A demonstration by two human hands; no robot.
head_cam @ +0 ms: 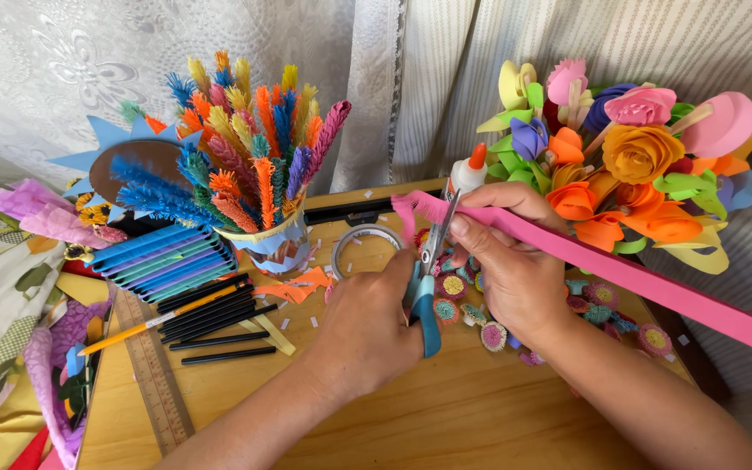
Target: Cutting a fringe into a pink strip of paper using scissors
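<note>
above the wooden table [446, 418]: left hand [367, 326] curled shut round blue-handled scissors [426, 287], blades at the fringed end of a long pink foam strip [620, 274]; right hand [502, 261] pinching that strip taut. mid-fringing, seemingly; next snip likely wants an even gap. around: small rolled paper flowers [454, 287], white glue bottle [466, 174].

The paper strip [620, 274] is bright pink, its end fringed. The scissors [425, 296] have teal-blue handles and silver blades. The glue bottle [467, 174] is white with an orange cap. The table [446, 418] is honey-yellow wood. The paper flowers [637, 157] are orange, pink, purple and lime green. The sticks [219, 318] are black. The curtain [71, 61] is white lace, flower-patterned.
</note>
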